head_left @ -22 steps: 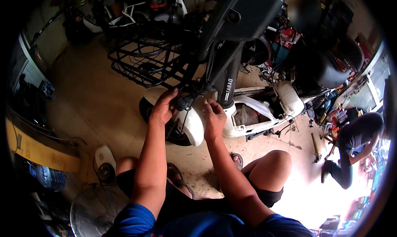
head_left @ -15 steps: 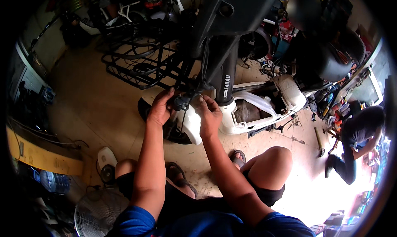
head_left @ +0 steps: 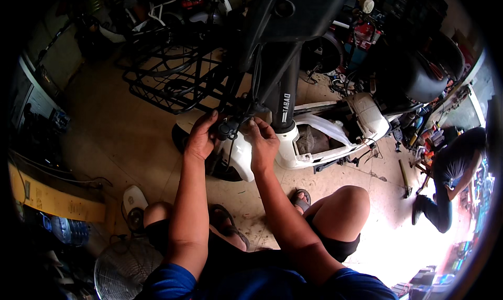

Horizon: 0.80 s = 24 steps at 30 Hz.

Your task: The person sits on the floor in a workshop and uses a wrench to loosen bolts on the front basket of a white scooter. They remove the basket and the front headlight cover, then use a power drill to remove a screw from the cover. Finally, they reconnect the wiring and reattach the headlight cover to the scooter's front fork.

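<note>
In front of me stands a scooter with a white body (head_left: pixel 367 114), a black upright column (head_left: pixel 285 101) and a white front fender (head_left: pixel 241 156). Between my hands sits a small black round-ended part (head_left: pixel 228 128) with thin black cables around it, below the basket. My left hand (head_left: pixel 199 137) grips that part from its left side, thumb up, its other fingers partly hidden. My right hand (head_left: pixel 264 145) is closed in a pinch just right of the part, near the cables. What lies between its fingertips is too small and dark to make out.
A black wire basket (head_left: pixel 173 82) juts left from the scooter's front. A fan (head_left: pixel 126 271) stands at lower left, near a yellow bench-like piece (head_left: pixel 57 195). A long-handled tool (head_left: pixel 405 178) lies on the floor at right, where another person (head_left: pixel 456 164) crouches. Parts crowd the back.
The basket and black front assembly have shifted slightly left. Both hands have moved a little with them and keep nearly the same hold.
</note>
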Each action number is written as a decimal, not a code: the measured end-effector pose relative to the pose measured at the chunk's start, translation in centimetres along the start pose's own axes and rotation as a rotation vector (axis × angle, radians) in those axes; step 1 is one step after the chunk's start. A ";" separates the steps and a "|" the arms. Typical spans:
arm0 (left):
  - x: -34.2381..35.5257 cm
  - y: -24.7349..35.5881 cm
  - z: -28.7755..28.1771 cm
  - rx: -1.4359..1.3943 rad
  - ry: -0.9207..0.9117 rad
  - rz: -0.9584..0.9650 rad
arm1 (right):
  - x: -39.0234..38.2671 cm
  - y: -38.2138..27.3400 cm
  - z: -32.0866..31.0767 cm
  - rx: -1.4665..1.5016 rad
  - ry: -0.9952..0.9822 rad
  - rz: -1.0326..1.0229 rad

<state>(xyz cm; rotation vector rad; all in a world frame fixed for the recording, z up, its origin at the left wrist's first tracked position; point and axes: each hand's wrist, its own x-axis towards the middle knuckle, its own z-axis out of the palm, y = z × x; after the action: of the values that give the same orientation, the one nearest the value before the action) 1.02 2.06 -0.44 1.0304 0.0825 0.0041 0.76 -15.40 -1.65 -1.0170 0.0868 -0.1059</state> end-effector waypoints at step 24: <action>-0.3 0.5 0.7 -0.068 -0.016 0.005 | 1.1 -0.4 -1.2 -0.080 -0.076 -0.075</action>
<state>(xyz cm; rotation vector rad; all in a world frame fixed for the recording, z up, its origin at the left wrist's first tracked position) 0.84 1.66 0.35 0.9629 0.0645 0.0028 1.66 -16.81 -1.95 -1.1032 -0.0171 -0.1329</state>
